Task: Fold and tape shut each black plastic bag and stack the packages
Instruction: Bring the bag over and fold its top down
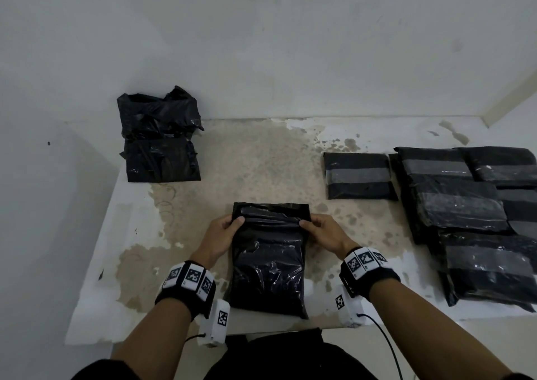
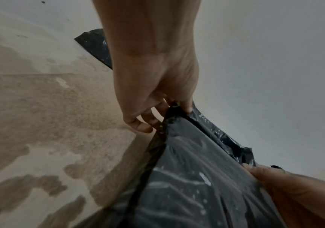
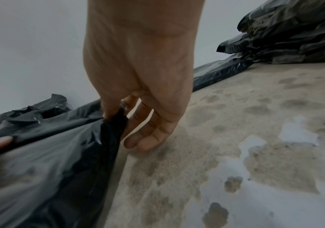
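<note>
A filled black plastic bag (image 1: 268,259) lies lengthwise on the worn white table with bare tan patches (image 1: 255,158), directly in front of the person, its loose far end partly turned over. The left hand (image 1: 222,232) pinches the bag's left edge near that fold, thumb on top, and the right hand (image 1: 322,231) pinches the right edge the same way. The head view shows both thumbs but hides the fingers beneath; the left wrist view shows the left hand (image 2: 153,86) with thumb and forefinger clamped on the edge of the plastic (image 2: 187,177) and the other fingers curled loosely just beside it. The right wrist view shows the right hand (image 3: 138,80) nipping a gathered pinch of the bag (image 3: 46,162), the remaining fingers loosely curled, their tips near the tabletop. Only the head view takes in the surroundings: a heap of crumpled unsealed black bags (image 1: 159,135) at the far left against the wall, one flat black package banded with grey tape (image 1: 359,176) to the right, and beyond it a group of overlapping taped black packages (image 1: 470,219) reaching the picture's right edge.
</note>
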`<state>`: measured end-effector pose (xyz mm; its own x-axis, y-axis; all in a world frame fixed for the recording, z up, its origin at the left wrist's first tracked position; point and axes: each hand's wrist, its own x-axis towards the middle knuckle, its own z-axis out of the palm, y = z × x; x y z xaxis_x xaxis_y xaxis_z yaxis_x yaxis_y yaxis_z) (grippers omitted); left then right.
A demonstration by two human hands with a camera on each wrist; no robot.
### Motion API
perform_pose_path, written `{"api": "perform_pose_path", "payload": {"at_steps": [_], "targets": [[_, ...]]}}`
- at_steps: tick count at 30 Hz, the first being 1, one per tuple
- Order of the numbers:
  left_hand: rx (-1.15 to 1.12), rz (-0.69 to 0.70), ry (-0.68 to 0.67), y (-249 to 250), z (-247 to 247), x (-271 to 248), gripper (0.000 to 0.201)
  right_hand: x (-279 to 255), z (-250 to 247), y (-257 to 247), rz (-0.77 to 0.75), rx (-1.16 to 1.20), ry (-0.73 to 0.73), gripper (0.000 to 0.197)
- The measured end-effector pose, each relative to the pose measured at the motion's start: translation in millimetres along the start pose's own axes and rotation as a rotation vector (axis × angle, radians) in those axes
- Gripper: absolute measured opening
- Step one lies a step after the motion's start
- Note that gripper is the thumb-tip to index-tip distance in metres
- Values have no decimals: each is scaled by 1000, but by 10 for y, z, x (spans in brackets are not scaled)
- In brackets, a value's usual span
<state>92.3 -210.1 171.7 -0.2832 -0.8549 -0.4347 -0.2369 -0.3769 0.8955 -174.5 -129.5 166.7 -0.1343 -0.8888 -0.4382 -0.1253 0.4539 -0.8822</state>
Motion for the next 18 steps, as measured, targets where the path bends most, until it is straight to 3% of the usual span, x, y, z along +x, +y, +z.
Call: {"api": "perform_pose_path", "payload": {"at_steps": [4,8,11,18], "targets": [[30,-48,52,-20,-89,64,14,72,-34,65,2,-91,61,15],[109,41,98,20,-106,79,14,92,17,25,23,-178,139,14],[70,6,120,51,-133,112,17,117,22,-23,4,-220,195,13],[10,-86,46,164,-140,77,12,42,1,-243,87,-62,218,16]]}}
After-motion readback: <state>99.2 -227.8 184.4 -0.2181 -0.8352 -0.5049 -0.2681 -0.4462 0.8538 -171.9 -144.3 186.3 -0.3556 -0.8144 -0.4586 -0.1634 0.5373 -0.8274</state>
